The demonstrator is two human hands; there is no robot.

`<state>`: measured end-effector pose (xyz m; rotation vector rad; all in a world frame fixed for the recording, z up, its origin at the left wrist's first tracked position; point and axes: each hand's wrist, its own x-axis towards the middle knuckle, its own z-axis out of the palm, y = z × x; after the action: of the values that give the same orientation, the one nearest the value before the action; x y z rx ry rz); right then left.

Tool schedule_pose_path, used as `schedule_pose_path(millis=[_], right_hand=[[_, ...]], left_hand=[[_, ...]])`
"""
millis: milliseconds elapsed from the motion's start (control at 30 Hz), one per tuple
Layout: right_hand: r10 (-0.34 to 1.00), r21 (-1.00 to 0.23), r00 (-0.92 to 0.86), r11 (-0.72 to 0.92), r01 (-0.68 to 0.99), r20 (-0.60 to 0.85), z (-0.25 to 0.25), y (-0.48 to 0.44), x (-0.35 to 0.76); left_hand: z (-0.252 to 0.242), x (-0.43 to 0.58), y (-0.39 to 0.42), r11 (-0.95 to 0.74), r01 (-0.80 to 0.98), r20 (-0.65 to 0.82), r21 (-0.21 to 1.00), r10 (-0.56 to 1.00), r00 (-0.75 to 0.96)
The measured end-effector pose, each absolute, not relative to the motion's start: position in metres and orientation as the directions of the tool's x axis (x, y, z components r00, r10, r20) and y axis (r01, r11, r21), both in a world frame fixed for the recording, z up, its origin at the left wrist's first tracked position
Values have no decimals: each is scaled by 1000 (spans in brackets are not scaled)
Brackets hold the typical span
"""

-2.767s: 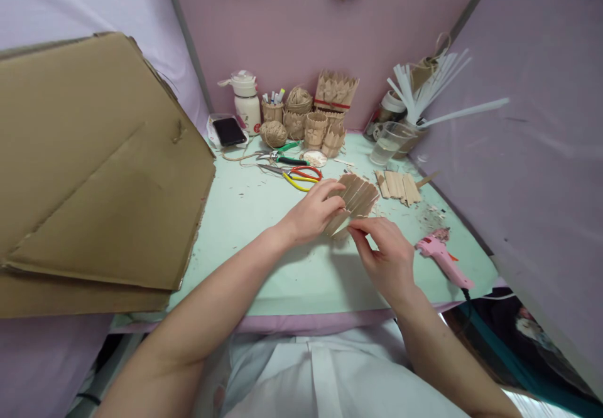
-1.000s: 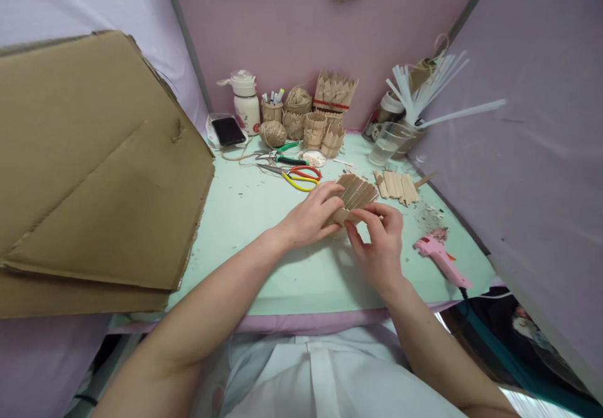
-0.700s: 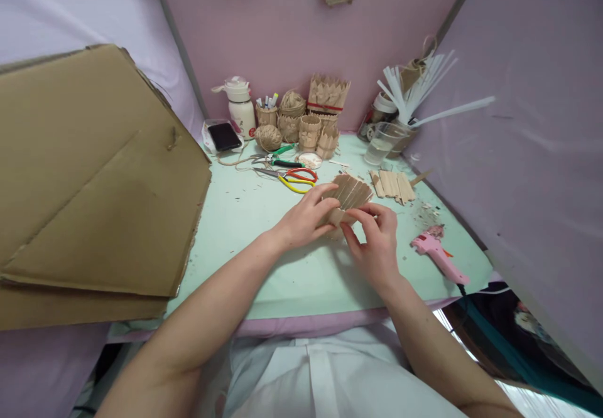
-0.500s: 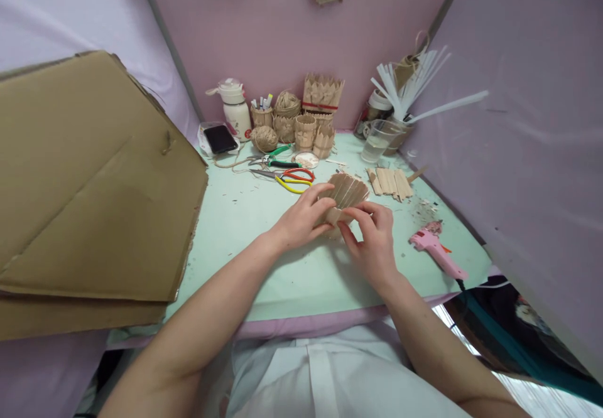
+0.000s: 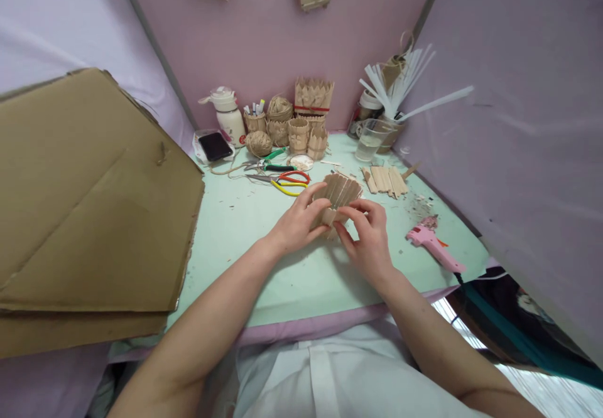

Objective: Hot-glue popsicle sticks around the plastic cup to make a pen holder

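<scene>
A small basket of flat wooden craft sticks (image 5: pixel 343 189) is between my two hands, over the middle of the table. My left hand (image 5: pixel 304 217) is closed round its left side, fingers over the rim and thumb at the near side. At the near rim my right hand (image 5: pixel 367 226) pinches a pale stick piece against the basket, its thumb and index finger together. Part of the basket's near side is hidden behind my fingers. A short row of joined sticks (image 5: pixel 387 181) lies just beyond my right hand. Farther right rests a pink hot glue gun (image 5: pixel 436 248).
Scissors (image 5: pixel 287 182) and green-handled pliers (image 5: pixel 271 164) lie beyond my left hand. Behind them stand twine balls (image 5: pixel 259 144), stick cups (image 5: pixel 298 135) and a white bottle (image 5: pixel 228 117). A plastic cup (image 5: pixel 370 142) holds liquid. Large cardboard (image 5: pixel 103 217) covers the left side.
The whole view has shifted slightly, so most things appear a little farther left. Both hands keep their hold on the basket, with hardly any movement of the fingers.
</scene>
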<state>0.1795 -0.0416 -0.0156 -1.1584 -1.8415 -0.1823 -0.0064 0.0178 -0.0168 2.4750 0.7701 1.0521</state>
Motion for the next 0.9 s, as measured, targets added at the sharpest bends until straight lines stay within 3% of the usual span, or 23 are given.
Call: schedule_pose_path(millis=[133, 300, 467, 900], right_hand=[[694, -445, -88, 549, 708, 715, -24, -38, 191], [863, -632, -145, 459, 624, 484, -45, -25, 208], [934, -798, -139, 355, 487, 331, -52, -14, 205], [953, -842, -45, 287, 456, 301, -38, -17, 200]], left_hand=[[-32, -12, 26, -740, 288, 574, 608, 660, 485], [-46, -16, 37, -527, 339, 307, 779, 792, 527], [-37, -5, 37, -474, 271, 273, 838, 793, 544], [-29, 1, 32, -415, 224, 240, 882, 804, 544]])
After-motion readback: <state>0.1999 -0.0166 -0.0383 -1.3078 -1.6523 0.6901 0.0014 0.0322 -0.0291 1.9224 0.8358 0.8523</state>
